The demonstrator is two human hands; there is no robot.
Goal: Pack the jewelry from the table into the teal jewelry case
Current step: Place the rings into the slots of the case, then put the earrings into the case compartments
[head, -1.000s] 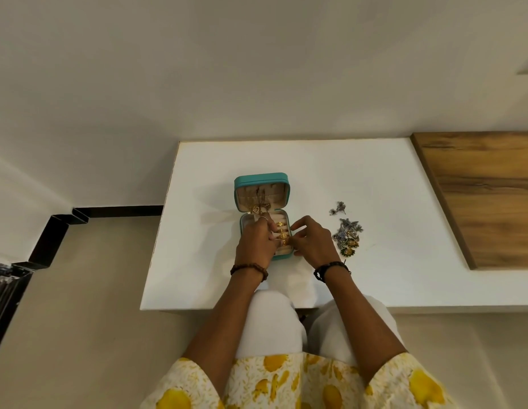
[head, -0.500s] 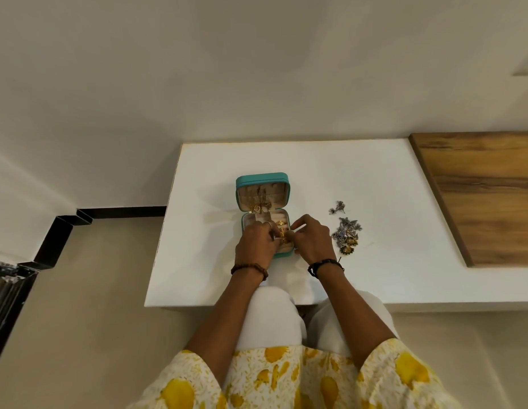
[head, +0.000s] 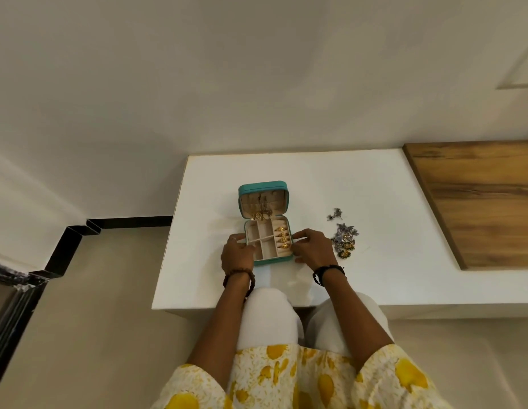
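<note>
Case's (head: 263, 186) near-left compartment behind left hand (head: 237, 255)

You are wearing a white top (head: 292, 379) printed with yellow blotches, its loose sleeves ending near your elbows, and white trousers (head: 268, 317). A brown beaded bracelet (head: 237, 276) is circling your left wrist, a black beaded bracelet (head: 327, 271) your right, and a ring (head: 234, 238) is sitting on a left finger.

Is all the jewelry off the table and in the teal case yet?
No, a pile of silver jewelry lies on the white table, right of the teal case.
</note>
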